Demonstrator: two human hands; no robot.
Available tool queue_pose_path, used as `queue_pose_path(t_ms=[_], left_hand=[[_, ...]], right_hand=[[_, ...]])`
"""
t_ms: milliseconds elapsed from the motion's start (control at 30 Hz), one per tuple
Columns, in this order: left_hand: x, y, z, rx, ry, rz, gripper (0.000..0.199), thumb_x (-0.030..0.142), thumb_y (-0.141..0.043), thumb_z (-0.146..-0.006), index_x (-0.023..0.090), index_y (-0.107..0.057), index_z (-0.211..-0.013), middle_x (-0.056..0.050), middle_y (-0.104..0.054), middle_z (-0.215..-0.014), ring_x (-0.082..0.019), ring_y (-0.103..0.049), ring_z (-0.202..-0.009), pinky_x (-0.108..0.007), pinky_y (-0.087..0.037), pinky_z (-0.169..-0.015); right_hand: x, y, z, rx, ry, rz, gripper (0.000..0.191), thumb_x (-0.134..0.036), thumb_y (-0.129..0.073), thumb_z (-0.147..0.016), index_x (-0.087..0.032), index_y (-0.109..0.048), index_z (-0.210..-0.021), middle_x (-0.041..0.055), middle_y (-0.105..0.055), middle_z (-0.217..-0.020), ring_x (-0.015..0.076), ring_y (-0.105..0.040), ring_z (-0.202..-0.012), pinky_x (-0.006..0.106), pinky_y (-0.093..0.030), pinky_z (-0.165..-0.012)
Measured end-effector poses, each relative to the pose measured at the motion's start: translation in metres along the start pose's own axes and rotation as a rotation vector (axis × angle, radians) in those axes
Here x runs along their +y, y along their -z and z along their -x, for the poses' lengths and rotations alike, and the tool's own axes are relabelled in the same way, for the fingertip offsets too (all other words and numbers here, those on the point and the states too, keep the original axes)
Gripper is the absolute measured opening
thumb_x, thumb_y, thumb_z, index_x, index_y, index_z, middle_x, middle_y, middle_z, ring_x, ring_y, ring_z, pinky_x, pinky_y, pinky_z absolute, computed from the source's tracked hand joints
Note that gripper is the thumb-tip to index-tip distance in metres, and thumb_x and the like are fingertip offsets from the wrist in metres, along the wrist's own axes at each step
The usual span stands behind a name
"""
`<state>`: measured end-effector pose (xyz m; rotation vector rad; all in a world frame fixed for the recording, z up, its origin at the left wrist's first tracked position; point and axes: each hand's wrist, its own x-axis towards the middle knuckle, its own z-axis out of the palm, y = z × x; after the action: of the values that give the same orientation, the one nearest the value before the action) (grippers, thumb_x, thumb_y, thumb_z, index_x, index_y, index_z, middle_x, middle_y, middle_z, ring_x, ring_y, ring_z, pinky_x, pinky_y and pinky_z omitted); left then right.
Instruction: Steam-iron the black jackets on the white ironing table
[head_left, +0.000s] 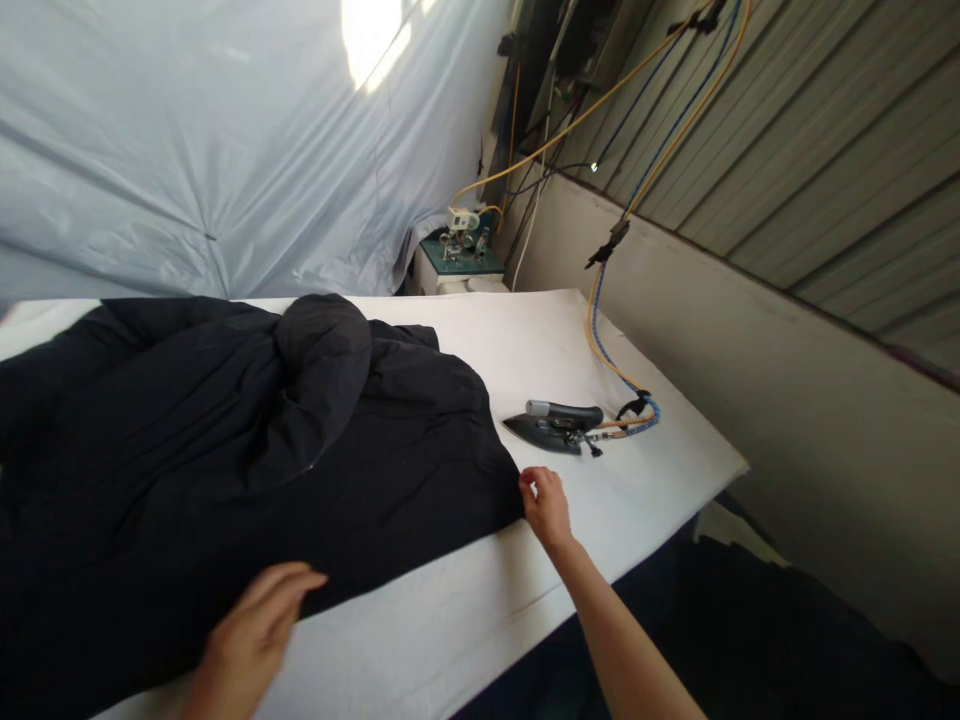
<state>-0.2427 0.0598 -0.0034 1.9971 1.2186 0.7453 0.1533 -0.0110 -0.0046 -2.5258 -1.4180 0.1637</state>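
Observation:
A black jacket lies spread over the white-covered table, one sleeve folded across its upper side. My right hand is at the jacket's right end, thumb and fingertips pinched together on the edge of the cloth. Over the jacket's near edge at the lower left is my left hand, its fingers extended and slightly blurred; nothing shows in it. Beyond my right hand an iron rests on the table.
Yellow and blue cables run from the iron up toward the corrugated wall. Behind the table's far edge stands a small green-topped machine. Pale sheeting hangs at the back left. Dark cloth lies at the lower right.

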Motion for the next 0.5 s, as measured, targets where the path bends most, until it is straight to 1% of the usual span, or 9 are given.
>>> queue_pose_path(t_ms=[67,100,133,200,267,300,367,433,500], left_hand=[[0.027,-0.050,-0.018,-0.221,-0.301,-0.083,0.039,0.023,-0.033,-0.083,0.035,-0.066,-0.099,-0.001,-0.066,-0.101,-0.017,-0.056,-0.100,-0.031,-0.045,-0.090],[0.040,-0.072,-0.026,-0.306,-0.356,-0.162,0.040,0.021,-0.033,-0.083,0.035,-0.060,-0.110,-0.001,-0.063,-0.112,-0.019,-0.052,-0.109,-0.038,-0.039,-0.097],[0.051,-0.091,-0.033,-0.346,-0.375,-0.238,0.042,0.022,-0.034,-0.084,0.036,-0.053,-0.118,-0.001,-0.057,-0.121,-0.022,-0.047,-0.115,-0.047,-0.032,-0.102],[0.067,-0.114,-0.043,-0.358,-0.345,-0.377,0.048,0.025,-0.040,-0.084,0.038,-0.036,-0.130,-0.001,-0.043,-0.136,-0.027,-0.037,-0.124,-0.064,-0.012,-0.102],[0.073,-0.124,-0.047,-0.328,-0.303,-0.452,0.054,0.029,-0.043,-0.083,0.039,-0.027,-0.134,-0.001,-0.032,-0.142,-0.031,-0.030,-0.127,-0.072,0.002,-0.096],[0.075,-0.126,-0.047,-0.322,-0.294,-0.467,0.054,0.030,-0.042,-0.084,0.038,-0.026,-0.134,-0.002,-0.031,-0.143,-0.032,-0.028,-0.128,-0.072,0.004,-0.095],[0.077,-0.129,-0.049,-0.360,-0.325,-0.458,0.048,0.028,-0.036,-0.086,0.037,-0.030,-0.133,0.000,-0.033,-0.142,-0.029,-0.027,-0.129,-0.068,-0.002,-0.099],[0.083,-0.134,-0.053,-0.430,-0.406,-0.428,0.047,0.021,-0.030,-0.087,0.037,-0.034,-0.131,0.003,-0.038,-0.139,-0.023,-0.027,-0.130,-0.057,-0.011,-0.104],[0.090,-0.144,-0.060,-0.461,-0.452,-0.409,0.050,0.018,-0.030,-0.087,0.039,-0.032,-0.132,0.005,-0.038,-0.139,-0.022,-0.026,-0.130,-0.053,-0.014,-0.104]], right_hand=[[0.006,-0.002,-0.004,-0.039,0.169,-0.032,0.025,-0.021,-0.044,-0.084,-0.027,-0.064,-0.097,0.0041,-0.059,-0.099,0.0179,-0.049,-0.094,0.028,-0.037,-0.085],[0.007,-0.004,-0.007,-0.054,0.213,-0.023,0.029,-0.020,-0.045,-0.083,-0.030,-0.064,-0.102,0.0039,-0.058,-0.101,0.0183,-0.048,-0.094,0.028,-0.038,-0.084],[0.009,-0.006,-0.010,-0.063,0.225,0.000,0.033,-0.020,-0.045,-0.083,-0.033,-0.062,-0.108,0.0042,-0.056,-0.103,0.0191,-0.047,-0.094,0.030,-0.038,-0.084],[0.011,-0.010,-0.016,-0.073,0.187,0.050,0.039,-0.022,-0.046,-0.083,-0.035,-0.054,-0.119,0.0053,-0.054,-0.107,0.0205,-0.047,-0.095,0.032,-0.038,-0.084],[0.014,-0.009,-0.018,-0.093,0.136,0.028,0.042,-0.024,-0.044,-0.085,-0.031,-0.048,-0.126,0.0064,-0.054,-0.108,0.0203,-0.048,-0.096,0.031,-0.037,-0.085],[0.016,-0.007,-0.018,-0.109,0.090,-0.003,0.042,-0.024,-0.043,-0.085,-0.028,-0.048,-0.126,0.0071,-0.055,-0.107,0.0197,-0.049,-0.096,0.030,-0.037,-0.085],[0.021,-0.002,-0.016,-0.139,-0.033,-0.060,0.038,-0.027,-0.042,-0.086,-0.020,-0.052,-0.122,0.0085,-0.059,-0.102,0.0188,-0.053,-0.093,0.028,-0.038,-0.082],[0.023,0.004,-0.013,-0.171,-0.142,-0.071,0.034,-0.034,-0.043,-0.086,-0.017,-0.057,-0.111,0.0084,-0.064,-0.093,0.0193,-0.056,-0.086,0.028,-0.039,-0.075],[0.022,0.006,-0.011,-0.202,-0.154,-0.019,0.031,-0.042,-0.047,-0.083,-0.018,-0.060,-0.098,0.0063,-0.066,-0.083,0.0204,-0.058,-0.081,0.031,-0.037,-0.072]])
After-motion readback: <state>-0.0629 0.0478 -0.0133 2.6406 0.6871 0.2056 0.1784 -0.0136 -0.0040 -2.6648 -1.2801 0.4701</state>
